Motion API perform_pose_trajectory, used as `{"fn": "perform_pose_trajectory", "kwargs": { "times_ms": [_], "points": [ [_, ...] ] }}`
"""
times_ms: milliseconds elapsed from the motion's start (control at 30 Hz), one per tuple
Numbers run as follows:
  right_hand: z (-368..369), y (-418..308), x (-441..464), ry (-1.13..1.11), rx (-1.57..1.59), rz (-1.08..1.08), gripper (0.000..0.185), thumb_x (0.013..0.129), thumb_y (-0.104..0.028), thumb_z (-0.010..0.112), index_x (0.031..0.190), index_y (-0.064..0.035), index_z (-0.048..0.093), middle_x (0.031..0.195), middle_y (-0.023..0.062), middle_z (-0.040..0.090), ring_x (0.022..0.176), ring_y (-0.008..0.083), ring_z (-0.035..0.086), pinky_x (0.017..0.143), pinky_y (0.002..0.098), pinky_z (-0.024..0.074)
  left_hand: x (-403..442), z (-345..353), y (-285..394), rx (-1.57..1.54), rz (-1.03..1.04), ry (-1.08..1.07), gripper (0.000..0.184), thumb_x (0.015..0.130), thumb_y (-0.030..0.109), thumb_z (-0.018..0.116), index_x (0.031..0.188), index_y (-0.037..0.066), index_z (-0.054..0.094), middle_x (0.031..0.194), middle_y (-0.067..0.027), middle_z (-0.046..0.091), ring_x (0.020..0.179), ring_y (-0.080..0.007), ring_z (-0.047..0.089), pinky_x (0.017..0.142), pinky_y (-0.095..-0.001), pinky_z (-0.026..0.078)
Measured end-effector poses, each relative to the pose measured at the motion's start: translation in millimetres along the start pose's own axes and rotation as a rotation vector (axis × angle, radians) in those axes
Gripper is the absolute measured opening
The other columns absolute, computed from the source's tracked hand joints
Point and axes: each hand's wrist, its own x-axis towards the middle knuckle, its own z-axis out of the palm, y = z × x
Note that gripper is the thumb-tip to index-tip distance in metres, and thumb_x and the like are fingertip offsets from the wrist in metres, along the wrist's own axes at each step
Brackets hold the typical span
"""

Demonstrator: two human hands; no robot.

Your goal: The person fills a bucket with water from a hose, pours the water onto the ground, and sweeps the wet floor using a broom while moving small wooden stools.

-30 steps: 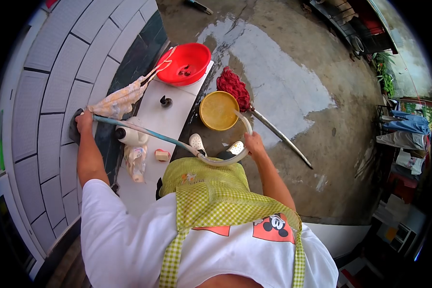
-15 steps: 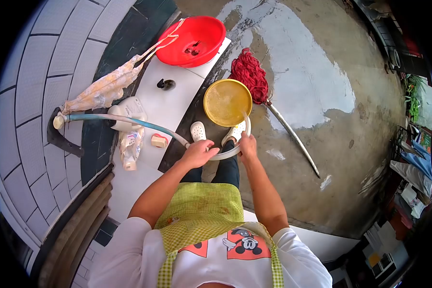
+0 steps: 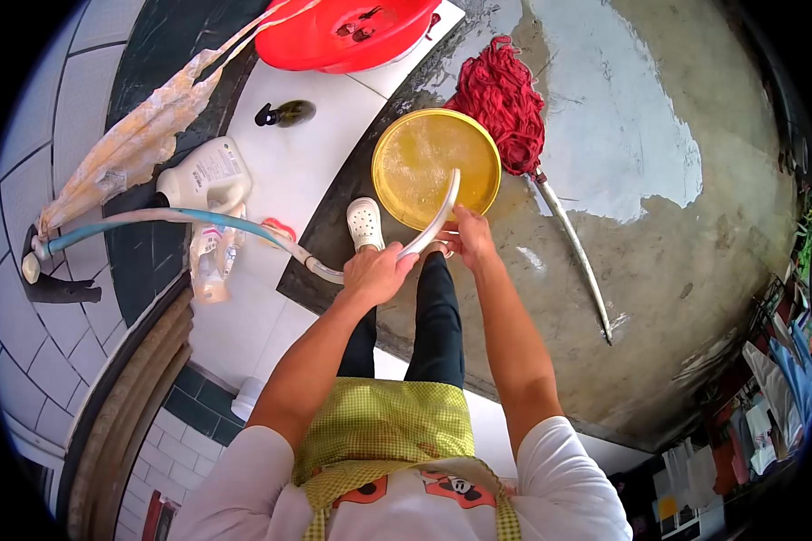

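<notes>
Yellow basin (image 3: 382, 180) was seemingly being filled; hose (image 3: 447, 204), clasped in left grip (image 3: 379, 273), likely needed steadying; right grip (image 3: 472, 240) couldn't be judged.

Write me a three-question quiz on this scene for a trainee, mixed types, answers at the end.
1. Fill in the blank: The left hand is closed around the ____.

2. True or false: The mop lying on the ground has a blue head.

3. Which vessel is nearest the right hand?
A. Red basin
B. Yellow basin
C. White jug

Key:
1. Hose
2. False; the head is red.
3. B
</notes>
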Motion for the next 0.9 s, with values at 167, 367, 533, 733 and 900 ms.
{"fn": "perform_pose_trajectory", "kwargs": {
  "times_ms": [167, 367, 533, 733, 900],
  "points": [
    [-16, -14, 47, 0.162, 0.001, -0.092, 0.037, 0.087, -0.024, 0.041, 0.12, -0.008, 0.039, 0.11, 0.0115, 0.051, 0.092, 0.0228, 0.053, 0.072, 0.0356, 0.044, 18, 0, -16, -0.043, -0.25, 0.092, 0.036, 0.084, 0.044, 0.042, 0.087, 0.01, 0.055, 0.078, -0.018, 0.06, 0.077, -0.0383, 0.056, 0.067, -0.0476, 0.043],
    [-27, -39, 86, 0.179, 0.003, -0.134, 0.046, 0.087, -0.027, 0.04, 0.131, -0.0183, 0.03, 0.136, 0.0075, 0.027, 0.126, 0.0276, 0.02, 0.096, 0.0551, 0.019, 40, 1, -34, -0.131, -0.415, 0.083, 0.039, 0.083, 0.045, 0.039, 0.092, 0.011, 0.056, 0.087, -0.019, 0.06, 0.086, -0.0393, 0.055, 0.073, -0.0473, 0.042],
    [-30, -32, 115, 0.208, -0.003, -0.135, 0.047, 0.086, -0.029, 0.041, 0.131, -0.0191, 0.03, 0.136, 0.008, 0.028, 0.125, 0.0277, 0.022, 0.095, 0.0554, 0.0207, 55, 9, -40, -0.086, -0.409, 0.03, 0.04, 0.083, 0.046, 0.038, 0.093, 0.012, 0.055, 0.088, -0.0166, 0.06, 0.087, -0.0381, 0.054, 0.073, -0.0465, 0.042],
    [-23, 4, 169, 0.444, -0.025, -0.327, 0.052, 0.082, -0.024, 0.043, 0.131, -0.0102, 0.03, 0.124, 0.0143, 0.041, 0.113, 0.0288, 0.04, 0.09, 0.0423, 0.0318, 65, 8, -35, -0.059, -0.432, -0.024, 0.039, 0.084, 0.046, 0.036, 0.093, 0.013, 0.054, 0.09, -0.0146, 0.06, 0.089, -0.0364, 0.054, 0.074, -0.0463, 0.041],
    [-59, 102, 290, 0.517, -0.743, -0.215, 0.051, 0.078, -0.017, 0.043, 0.126, -0.0031, 0.035, 0.11, 0.0212, 0.052, 0.104, 0.0348, 0.049, 0.085, 0.0375, 0.0394, 71, 15, -41, -0.056, -0.443, -0.05, 0.04, 0.085, 0.046, 0.035, 0.094, 0.011, 0.054, 0.091, -0.015, 0.06, 0.09, -0.0364, 0.054, 0.075, -0.0466, 0.041]
  ]
}}
